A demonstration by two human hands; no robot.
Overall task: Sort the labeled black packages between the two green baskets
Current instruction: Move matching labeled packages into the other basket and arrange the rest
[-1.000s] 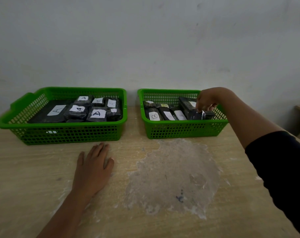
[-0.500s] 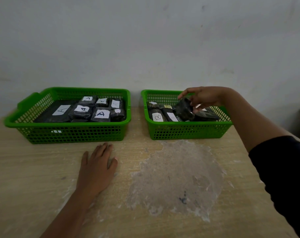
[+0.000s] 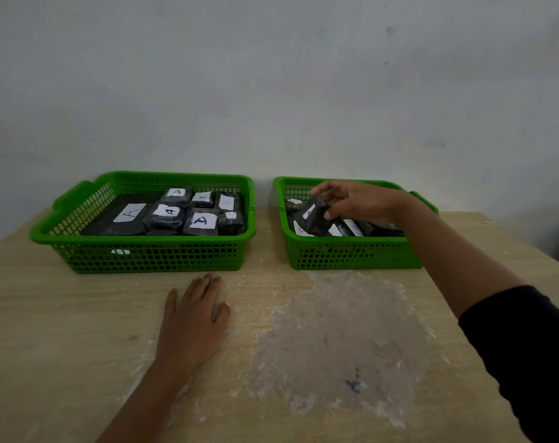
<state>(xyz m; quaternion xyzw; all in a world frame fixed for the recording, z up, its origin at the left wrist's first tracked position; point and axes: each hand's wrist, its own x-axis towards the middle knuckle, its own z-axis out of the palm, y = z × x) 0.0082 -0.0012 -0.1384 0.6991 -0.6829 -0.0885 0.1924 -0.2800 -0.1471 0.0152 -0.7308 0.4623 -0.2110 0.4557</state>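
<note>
Left basket (image 3: 144, 257) sits at the desk's (image 3: 64, 330) far edge against the wall, well left of the right basket. It holds black packages with white A labels: one long flat one (image 3: 118, 219) at its left end, a cluster of smaller ones (image 3: 201, 220) toward its right end.

My left hand (image 3: 192, 324) lies flat on the desk, palm down, just in front of the left basket's near right corner, fingers together, holding nothing.

A pale, scuffed patch (image 3: 339, 340) marks the desk in front of the right basket.

Right basket (image 3: 351, 254): more black packages (image 3: 361, 227) inside, white labels showing, letters mostly too small to read. My right hand (image 3: 361, 203) reaches over this basket, grip closed on one black package (image 3: 315, 215), thumb and fingertips pinching its upper end. The package is tilted, raised above the others at the basket's left half, white label facing me; its letter I cannot read for certain. My dark sleeve (image 3: 533, 353) crosses the desk right of the basket.
</note>
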